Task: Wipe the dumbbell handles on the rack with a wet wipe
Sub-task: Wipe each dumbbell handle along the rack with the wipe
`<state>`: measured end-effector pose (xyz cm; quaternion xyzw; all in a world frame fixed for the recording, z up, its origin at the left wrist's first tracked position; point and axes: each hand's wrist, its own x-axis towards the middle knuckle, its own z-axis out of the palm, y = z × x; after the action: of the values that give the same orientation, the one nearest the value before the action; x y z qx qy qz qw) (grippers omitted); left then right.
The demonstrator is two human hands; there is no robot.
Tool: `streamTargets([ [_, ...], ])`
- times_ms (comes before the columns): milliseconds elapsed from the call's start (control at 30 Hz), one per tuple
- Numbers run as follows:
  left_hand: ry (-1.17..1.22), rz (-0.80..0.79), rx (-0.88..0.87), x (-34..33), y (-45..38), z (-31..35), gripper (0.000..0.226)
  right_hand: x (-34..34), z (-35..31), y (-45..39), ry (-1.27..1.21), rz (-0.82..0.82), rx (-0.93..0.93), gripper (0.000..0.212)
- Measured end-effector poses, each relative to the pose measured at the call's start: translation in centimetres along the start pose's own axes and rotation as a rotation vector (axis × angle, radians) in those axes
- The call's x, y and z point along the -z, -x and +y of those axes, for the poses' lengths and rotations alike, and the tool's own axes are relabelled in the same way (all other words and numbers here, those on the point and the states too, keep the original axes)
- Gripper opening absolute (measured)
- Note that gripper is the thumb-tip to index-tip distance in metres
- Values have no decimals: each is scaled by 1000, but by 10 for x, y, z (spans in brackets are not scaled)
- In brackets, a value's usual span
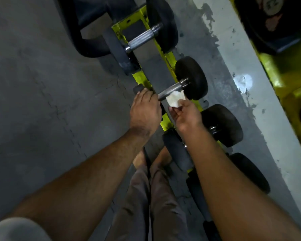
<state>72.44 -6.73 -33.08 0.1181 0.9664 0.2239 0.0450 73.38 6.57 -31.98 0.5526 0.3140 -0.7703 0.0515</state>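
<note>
A low yellow rack (139,78) runs from top centre to bottom right, with several black dumbbells lying across it. The middle dumbbell has a knurled metal handle (170,91) and a black round head (192,77) on the right. My left hand (144,110) lies over its left head, fingers curled around that end. My right hand (185,115) pinches a white wet wipe (175,100) that touches the underside of the handle's right part. A bigger dumbbell with a bright ribbed handle (142,39) lies farther up the rack.
Grey concrete floor (42,84) spreads to the left. A black curved frame (83,44) stands at the top left. A second yellow rack (288,79) with weights is at the right. Nearer dumbbells (222,124) sit under my right forearm; my legs and feet are below.
</note>
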Motion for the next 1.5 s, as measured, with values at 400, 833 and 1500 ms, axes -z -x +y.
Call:
streamTargets([
  [400, 199, -195, 151, 2, 79, 57, 19, 74, -15, 48, 198, 58, 82, 22],
  [833, 274, -88, 351, -76, 107, 82, 31, 143, -19, 18, 1510, -173, 912, 33],
  [1500, 312, -8, 260, -91, 111, 72, 44, 204, -8, -24, 2112, -342, 1375, 43],
])
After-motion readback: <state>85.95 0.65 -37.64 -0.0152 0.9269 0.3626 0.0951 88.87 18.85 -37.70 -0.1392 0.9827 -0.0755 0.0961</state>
